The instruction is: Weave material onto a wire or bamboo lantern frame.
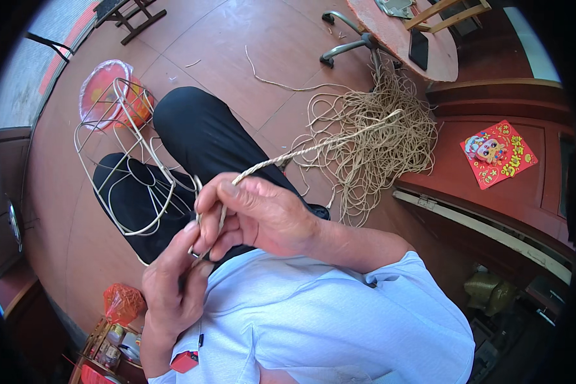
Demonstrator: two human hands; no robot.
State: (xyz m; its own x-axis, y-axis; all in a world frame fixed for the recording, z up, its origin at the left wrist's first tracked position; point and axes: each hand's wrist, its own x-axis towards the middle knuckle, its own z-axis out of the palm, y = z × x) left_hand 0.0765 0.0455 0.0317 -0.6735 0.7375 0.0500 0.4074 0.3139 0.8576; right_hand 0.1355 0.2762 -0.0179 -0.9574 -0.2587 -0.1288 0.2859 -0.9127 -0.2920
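A twisted tan cord (313,146) runs from my right hand (265,214) toward a large tangled heap on the floor. The right thumb and forefinger are closed on it, and the cord loops down through the fingers. Just below and to the left, my left hand (173,275) pinches the lower part of the cord, where a small metallic-looking bit shows between the fingertips; its kind I cannot make out. A wire frame (166,217), basket-shaped with pale wrapped rods, rests on my left leg. Its near edge passes close to my hands, partly hidden behind them.
The heap of cord (377,137) lies right of my knees, under a wheeled metal chair base (352,48). A red cabinet (454,144) with a red printed card (499,153) stands at the right. Beyond the frame sits a red plastic-lined bin (99,89); a red bag (123,304) is near-left.
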